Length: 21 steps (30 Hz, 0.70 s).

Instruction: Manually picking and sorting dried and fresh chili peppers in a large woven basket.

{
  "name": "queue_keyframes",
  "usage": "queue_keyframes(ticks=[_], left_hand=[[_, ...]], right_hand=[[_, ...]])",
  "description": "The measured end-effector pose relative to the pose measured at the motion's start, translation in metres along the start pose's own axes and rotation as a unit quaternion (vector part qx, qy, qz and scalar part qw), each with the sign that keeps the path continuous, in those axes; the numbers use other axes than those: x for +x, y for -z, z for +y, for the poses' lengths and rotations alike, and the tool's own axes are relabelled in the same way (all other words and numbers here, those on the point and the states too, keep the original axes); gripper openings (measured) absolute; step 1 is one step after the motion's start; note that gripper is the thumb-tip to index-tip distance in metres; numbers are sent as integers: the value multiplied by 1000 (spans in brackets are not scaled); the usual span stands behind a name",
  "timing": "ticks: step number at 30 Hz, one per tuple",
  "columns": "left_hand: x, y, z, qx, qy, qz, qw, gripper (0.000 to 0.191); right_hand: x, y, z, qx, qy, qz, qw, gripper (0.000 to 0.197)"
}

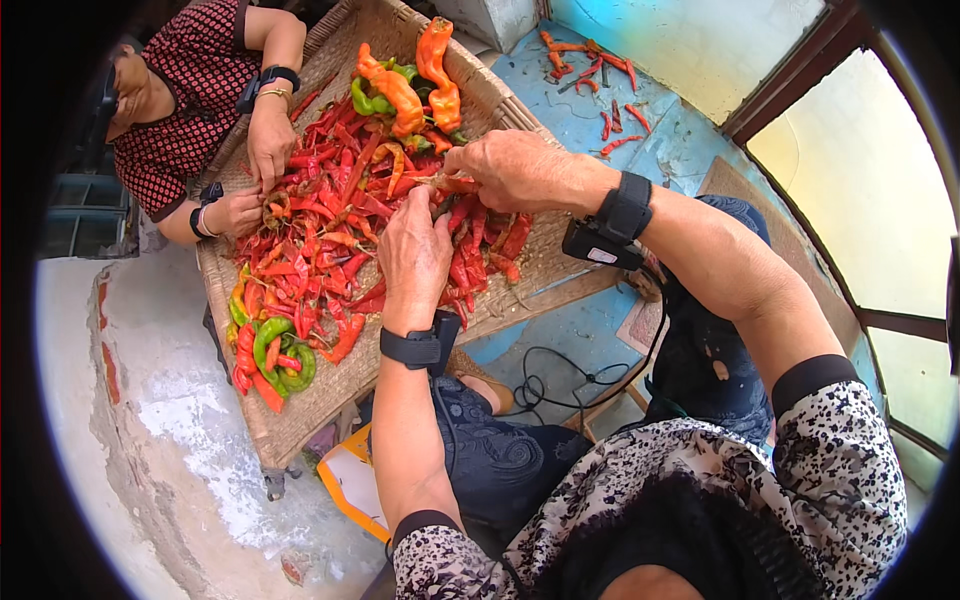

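Note:
A woven tray (pixel 289 416) with raised sides holds a heap of red chili peppers (pixel 322 195), many of them wrinkled and dry. My right hand (pixel 517 172), over the heap's near right part, pinches an orange-red chili pepper (pixel 454 182). Just left of it and lower, my left hand (pixel 416 251) has its thumb and forefinger about a dark chili pepper (pixel 444 207); its other fingers rest among the red ones. Large orange peppers (pixel 401 97) lie with green peppers (pixel 367 99) at the tray's far end. More green peppers (pixel 285 356) sit in the left corner.
Across the tray, another person's hands (pixel 259 180) work in the same heap. Loose red chilies (pixel 592 60) lie on the blue floor by the window panes (pixel 862 172). A black cable (pixel 536 390) coils below, and a plastered wall (pixel 187 420) stands at left.

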<state>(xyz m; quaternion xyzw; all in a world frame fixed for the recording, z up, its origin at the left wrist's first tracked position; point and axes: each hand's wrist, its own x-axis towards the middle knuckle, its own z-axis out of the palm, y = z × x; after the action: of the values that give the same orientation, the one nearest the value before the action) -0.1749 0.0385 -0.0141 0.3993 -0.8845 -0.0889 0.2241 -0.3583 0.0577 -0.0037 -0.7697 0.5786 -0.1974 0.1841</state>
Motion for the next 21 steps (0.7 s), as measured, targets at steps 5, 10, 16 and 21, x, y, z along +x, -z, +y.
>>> queue_keyframes(ticks=[5, 10, 16, 21], left_hand=[[1, 11, 0, -150, 142, -47, 977, 20], [-6, 37, -6, -525, 241, -22, 816, 33], [-3, 37, 10, -600, 245, -58, 760, 29], [-5, 33, 6, -571, 248, -61, 780, 19]], right_hand=[[-3, 6, 9, 114, 30, 57, 991, 32], [1, 14, 7, 236, 12, 54, 970, 26], [-3, 5, -11, 268, 47, 13, 962, 21], [-4, 1, -17, 229, 91, 11, 969, 23]])
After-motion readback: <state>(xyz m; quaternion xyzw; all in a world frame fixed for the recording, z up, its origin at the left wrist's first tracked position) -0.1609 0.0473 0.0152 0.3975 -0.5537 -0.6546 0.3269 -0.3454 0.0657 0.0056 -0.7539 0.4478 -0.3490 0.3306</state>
